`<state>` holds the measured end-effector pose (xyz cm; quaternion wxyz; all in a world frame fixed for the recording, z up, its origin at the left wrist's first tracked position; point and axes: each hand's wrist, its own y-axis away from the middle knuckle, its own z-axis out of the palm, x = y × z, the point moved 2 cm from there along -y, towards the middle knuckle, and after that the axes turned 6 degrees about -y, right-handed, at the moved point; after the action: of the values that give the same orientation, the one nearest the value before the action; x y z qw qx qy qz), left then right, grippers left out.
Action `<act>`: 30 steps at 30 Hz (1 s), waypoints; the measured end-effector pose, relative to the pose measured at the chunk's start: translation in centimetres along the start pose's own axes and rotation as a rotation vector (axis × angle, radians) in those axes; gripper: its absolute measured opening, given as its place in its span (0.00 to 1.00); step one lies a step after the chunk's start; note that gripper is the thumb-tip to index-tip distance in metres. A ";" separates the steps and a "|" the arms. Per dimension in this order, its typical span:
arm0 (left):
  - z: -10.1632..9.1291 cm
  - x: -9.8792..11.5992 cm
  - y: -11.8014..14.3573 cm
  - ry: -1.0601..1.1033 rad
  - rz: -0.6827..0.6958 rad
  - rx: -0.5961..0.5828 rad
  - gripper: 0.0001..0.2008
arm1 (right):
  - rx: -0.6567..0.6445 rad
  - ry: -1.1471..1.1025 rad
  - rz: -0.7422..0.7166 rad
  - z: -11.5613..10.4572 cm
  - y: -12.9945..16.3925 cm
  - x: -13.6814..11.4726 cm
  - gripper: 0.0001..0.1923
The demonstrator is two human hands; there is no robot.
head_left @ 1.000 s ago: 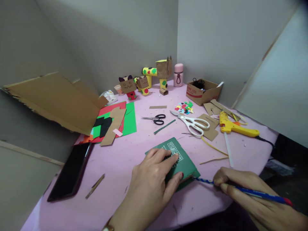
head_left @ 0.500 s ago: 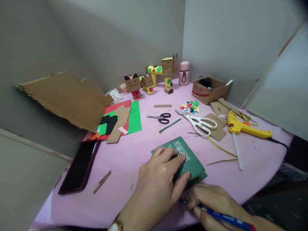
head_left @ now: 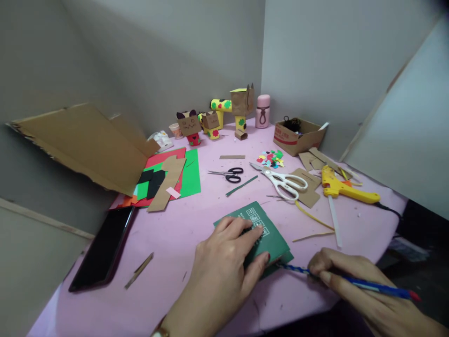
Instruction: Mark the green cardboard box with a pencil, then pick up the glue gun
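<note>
My left hand [head_left: 224, 267] presses flat on a green card [head_left: 270, 234] with white printed squares that lies near the front of the pink table [head_left: 196, 220]. A thin brown piece shows under the card's near corner. My right hand [head_left: 354, 281] grips a blue pencil [head_left: 354, 280] low to the table, and the pencil's tip touches the card's near right corner.
White scissors [head_left: 284, 180], small black scissors [head_left: 228, 174], a yellow glue gun [head_left: 342, 188] and cardboard scraps lie beyond the card. A black phone [head_left: 100, 250] lies at the left edge. Coloured paper sheets [head_left: 168, 180], a cardboard sheet [head_left: 84, 145], paper figures [head_left: 213, 119] and an open box [head_left: 296, 135] stand further back.
My right hand with the pencil went from the card's right corner to its near edge under my left hand, then back out to the right. My left hand stayed on the card.
</note>
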<state>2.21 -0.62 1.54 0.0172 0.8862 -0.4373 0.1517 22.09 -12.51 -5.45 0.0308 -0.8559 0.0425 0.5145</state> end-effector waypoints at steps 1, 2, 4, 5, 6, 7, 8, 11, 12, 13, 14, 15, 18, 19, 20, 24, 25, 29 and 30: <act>0.0 0.0 0.0 -0.004 0.003 -0.003 0.15 | 0.028 0.007 0.018 -0.4 0.2 0.2 0.07; 0.0 0.0 -0.1 -0.006 0.007 -0.007 0.15 | 0.047 0.016 0.030 -0.7 0.3 0.3 0.08; 0.0 0.0 -0.1 -0.010 0.005 -0.019 0.15 | 0.075 0.030 0.032 -1.1 0.7 0.2 0.12; 0.0 0.0 -0.2 -0.010 0.003 -0.023 0.15 | 0.086 0.033 0.030 -1.2 0.9 0.1 0.14; -0.1 0.0 -0.2 -0.009 -0.001 -0.025 0.15 | 0.096 0.033 0.032 -1.3 1.1 0.1 0.15; -0.1 0.0 -0.2 -0.008 0.000 -0.025 0.15 | 0.102 0.030 0.038 -1.4 1.4 0.1 0.15; -0.1 0.0 -0.2 -0.007 0.001 -0.023 0.14 | 0.109 0.025 0.046 -1.4 1.5 0.2 0.14; -0.1 0.0 -0.2 -0.010 0.010 -0.015 0.14 | 0.139 -0.010 0.066 -1.4 1.4 0.2 0.13; -0.1 0.0 -0.1 -0.015 0.012 -0.015 0.14 | 0.148 -0.031 0.057 -1.4 1.1 0.0 0.13; -0.1 0.0 -0.1 -0.023 0.015 -0.014 0.15 | 0.145 -0.053 0.045 -1.2 0.5 -0.4 0.13; -0.1 0.0 -0.1 -0.034 0.018 -0.014 0.16 | 0.170 -0.091 -0.019 -1.1 -0.2 -0.9 0.13; -0.1 0.0 -0.1 -0.050 0.020 -0.014 0.16 | 0.128 -0.100 -0.034 -0.7 -1.1 -1.3 0.11; -0.1 -0.1 -0.3 -0.109 0.025 -0.009 0.18 | 0.139 -0.127 -0.097 0.1 -3.9 -2.3 0.09; -0.1 -0.2 -0.3 -0.128 0.029 0.000 0.18 | 0.140 -0.131 -0.112 0.3 -4.7 -2.4 0.09; -0.1 -0.3 -0.4 -0.144 0.037 0.011 0.18 | 0.140 -0.137 -0.122 0.5 -5.4 -2.4 0.09; 0.0 -0.6 -0.4 -0.188 0.096 0.064 0.18 | 0.114 -0.155 -0.159 0.8 -6.6 -2.0 0.08; 0.0 -0.6 -0.3 -0.192 0.105 0.077 0.18 | 0.105 -0.154 -0.170 0.8 -6.4 -1.9 0.08; 0.1 -0.8 -0.3 -0.202 0.110 0.108 0.17 | 0.065 -0.128 -0.187 0.4 -4.8 -2.1 0.08; 0.1 -0.8 -0.3 -0.202 0.112 0.110 0.17 | 0.052 -0.119 -0.186 0.3 -4.3 -2.2 0.08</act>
<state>2.02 0.15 1.22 -0.0842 0.8709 -0.4765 0.0860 21.21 -8.14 -3.58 0.1032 -0.8231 -0.0256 0.5579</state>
